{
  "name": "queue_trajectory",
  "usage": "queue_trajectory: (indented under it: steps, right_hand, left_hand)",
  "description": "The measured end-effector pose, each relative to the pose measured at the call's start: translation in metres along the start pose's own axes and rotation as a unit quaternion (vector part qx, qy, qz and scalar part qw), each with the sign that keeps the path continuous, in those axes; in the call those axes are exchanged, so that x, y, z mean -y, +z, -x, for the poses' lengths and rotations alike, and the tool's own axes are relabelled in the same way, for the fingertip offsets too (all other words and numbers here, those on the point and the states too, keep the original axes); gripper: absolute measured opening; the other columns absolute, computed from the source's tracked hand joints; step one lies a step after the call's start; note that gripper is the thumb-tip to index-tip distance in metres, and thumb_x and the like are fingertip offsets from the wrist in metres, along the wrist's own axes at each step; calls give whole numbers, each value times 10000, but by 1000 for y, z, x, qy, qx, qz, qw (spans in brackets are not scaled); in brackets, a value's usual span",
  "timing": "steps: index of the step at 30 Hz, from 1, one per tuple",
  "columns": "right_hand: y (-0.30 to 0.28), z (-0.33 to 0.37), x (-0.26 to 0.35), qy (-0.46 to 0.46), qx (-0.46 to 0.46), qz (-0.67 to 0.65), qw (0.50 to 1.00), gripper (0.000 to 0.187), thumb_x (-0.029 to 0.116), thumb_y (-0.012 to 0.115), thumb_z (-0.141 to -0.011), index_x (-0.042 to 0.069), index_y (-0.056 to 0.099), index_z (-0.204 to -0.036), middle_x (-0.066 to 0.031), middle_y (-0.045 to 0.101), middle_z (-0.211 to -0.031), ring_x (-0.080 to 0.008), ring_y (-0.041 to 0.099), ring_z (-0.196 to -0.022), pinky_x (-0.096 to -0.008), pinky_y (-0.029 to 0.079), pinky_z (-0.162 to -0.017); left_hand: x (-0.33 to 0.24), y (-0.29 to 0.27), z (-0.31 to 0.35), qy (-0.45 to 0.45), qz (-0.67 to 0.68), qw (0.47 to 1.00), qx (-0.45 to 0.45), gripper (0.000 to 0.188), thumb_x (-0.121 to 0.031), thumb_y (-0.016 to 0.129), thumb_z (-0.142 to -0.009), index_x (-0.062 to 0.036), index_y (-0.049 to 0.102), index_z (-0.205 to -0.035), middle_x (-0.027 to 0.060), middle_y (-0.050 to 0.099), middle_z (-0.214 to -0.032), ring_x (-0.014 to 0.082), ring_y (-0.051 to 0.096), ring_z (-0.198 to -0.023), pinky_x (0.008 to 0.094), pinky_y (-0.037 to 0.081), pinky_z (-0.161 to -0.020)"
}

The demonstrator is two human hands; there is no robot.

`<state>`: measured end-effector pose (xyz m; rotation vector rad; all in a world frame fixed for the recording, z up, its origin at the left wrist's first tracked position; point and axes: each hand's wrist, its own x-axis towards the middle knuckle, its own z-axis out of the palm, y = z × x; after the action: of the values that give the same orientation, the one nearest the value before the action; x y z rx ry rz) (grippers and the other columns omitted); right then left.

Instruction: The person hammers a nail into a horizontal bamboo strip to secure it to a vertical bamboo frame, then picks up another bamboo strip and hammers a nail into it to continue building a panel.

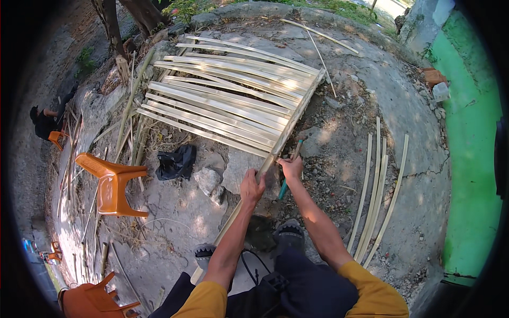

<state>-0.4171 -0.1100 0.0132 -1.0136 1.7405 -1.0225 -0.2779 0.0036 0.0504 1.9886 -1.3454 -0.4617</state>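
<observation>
My left hand (252, 186) is closed round a long bamboo strip (234, 216) that runs from between my feet up toward a bamboo lattice. That lattice is a row of pale split-bamboo slats (212, 107) lying over a long edge rail (300, 111) on their right. Just right of the rail's near end, my right hand (291, 167) is closed on a thin tool with a teal handle (283, 189). The tool slants past my palm, showing above and below it; its working end is unclear. Both hands are close together at the lattice's near right corner.
Several loose bamboo strips (377, 185) lie on the ground at right, near a green wall (469, 153). At left are an orange plastic stool (113, 185), a black plastic bag (176, 162) and a rock (209, 183). Another person (46, 121) sits far left.
</observation>
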Motion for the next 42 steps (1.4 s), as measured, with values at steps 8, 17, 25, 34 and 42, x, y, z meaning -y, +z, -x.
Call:
queue_trajectory:
  steps: [8, 17, 25, 34, 42]
  right_hand:
    - [-5, 7, 17, -11, 18, 82, 996, 442, 155, 908, -719, 16, 586, -989, -82, 716, -800, -239, 731, -766, -407, 564, -719]
    - [-7, -5, 14, 46, 68, -27, 996, 442, 116, 881, -751, 33, 525, -999, -94, 704, -846, -220, 741, -856, -396, 576, -763]
    - [2, 4, 11, -36, 104, 33, 993, 437, 17, 863, -730, 71, 481, -934, -44, 687, -830, -185, 727, -845, -376, 556, -732]
    - [-45, 35, 50, -138, 149, -16, 979, 262, 233, 581, -1024, 6, 594, -1154, -139, 661, -806, -298, 654, -711, -406, 478, -624]
    - [-74, 66, 58, -341, 219, 206, 891, 317, 256, 418, -1102, -9, 591, -1115, -217, 550, -664, -415, 601, -613, -490, 408, -561]
  left_hand:
    - [1, -3, -1, -5, -9, 1000, 11, 340, -360, 646, -969, -39, 596, -1072, 209, 667, -1037, 445, 666, -912, 526, 531, -770]
    - [-2, -4, 0, -9, -26, 999, 46, 357, -397, 572, -1004, -55, 556, -1107, 225, 672, -1063, 473, 674, -890, 559, 532, -770]
    - [8, -14, -1, -42, -82, 991, 95, 375, -422, 520, -1024, -55, 512, -1105, 284, 685, -947, 492, 682, -816, 586, 535, -716]
    - [20, -12, 2, -33, -102, 991, 76, 375, -456, 498, -1032, -89, 504, -1110, 275, 696, -796, 489, 684, -725, 580, 546, -653]
    - [2, -3, 2, -24, -70, 994, 84, 339, -429, 528, -1022, -103, 497, -1108, 267, 693, -780, 486, 680, -717, 583, 544, -655]
